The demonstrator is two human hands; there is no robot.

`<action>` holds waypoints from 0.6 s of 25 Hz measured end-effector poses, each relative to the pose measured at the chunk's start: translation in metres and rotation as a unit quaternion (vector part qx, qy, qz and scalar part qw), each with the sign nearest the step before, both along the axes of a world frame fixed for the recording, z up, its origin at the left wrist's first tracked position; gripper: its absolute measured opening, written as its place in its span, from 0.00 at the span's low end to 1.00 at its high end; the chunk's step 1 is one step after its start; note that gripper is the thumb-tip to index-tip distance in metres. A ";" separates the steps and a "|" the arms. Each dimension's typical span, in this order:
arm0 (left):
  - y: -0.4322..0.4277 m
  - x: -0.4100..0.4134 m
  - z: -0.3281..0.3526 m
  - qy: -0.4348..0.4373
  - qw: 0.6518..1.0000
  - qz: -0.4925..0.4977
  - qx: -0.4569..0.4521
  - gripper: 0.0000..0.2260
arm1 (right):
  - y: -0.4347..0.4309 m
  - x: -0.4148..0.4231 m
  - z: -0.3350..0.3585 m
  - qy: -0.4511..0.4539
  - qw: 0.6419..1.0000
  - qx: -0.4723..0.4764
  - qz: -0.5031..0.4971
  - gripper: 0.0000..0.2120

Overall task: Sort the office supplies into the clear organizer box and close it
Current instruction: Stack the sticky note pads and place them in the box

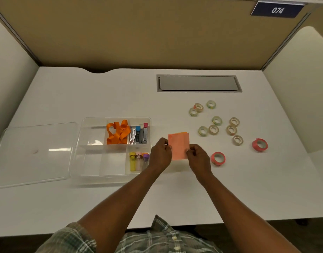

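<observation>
Pink sticky notes [179, 144] are pinched by both hands, left hand [161, 152] and right hand [198, 157], just right of the organizer box [111, 148] (lid off); next, I think, an empty compartment.

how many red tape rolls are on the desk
2. One red tape roll lies just right of the right hand; the other sits farther right and slightly farther back. None looks hidden.

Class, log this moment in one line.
left hand, right hand: pinch pink notes | organizer box: open | tape rolls: on desk
</observation>
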State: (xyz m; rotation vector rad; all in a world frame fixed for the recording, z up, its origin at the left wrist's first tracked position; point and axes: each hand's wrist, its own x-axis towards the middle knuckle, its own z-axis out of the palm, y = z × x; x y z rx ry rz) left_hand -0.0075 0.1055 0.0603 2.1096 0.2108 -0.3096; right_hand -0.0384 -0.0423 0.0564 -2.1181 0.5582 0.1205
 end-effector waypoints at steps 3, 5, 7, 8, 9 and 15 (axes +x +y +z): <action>0.027 0.023 0.017 -0.012 0.999 0.036 -0.005 0.08 | 0.027 0.022 0.021 -0.003 0.994 0.106 -0.026 0.06; 0.050 0.035 0.026 -0.014 0.998 0.068 0.005 0.13 | 0.054 0.035 0.033 -0.013 0.986 0.164 -0.020 0.04; 0.075 0.042 0.033 -0.005 0.995 0.100 -0.018 0.14 | 0.082 0.046 0.042 -0.024 0.983 0.183 0.006 0.04; 0.088 0.045 0.035 0.005 0.992 0.118 -0.042 0.14 | 0.095 0.051 0.045 -0.027 0.982 0.184 0.021 0.06; 0.100 0.046 0.037 0.016 0.988 0.138 -0.064 0.14 | 0.107 0.056 0.046 -0.026 0.982 0.183 0.035 0.06; 0.193 0.053 0.036 0.009 0.965 0.257 -0.054 0.09 | 0.159 0.069 0.037 -0.053 0.987 0.043 0.148 0.08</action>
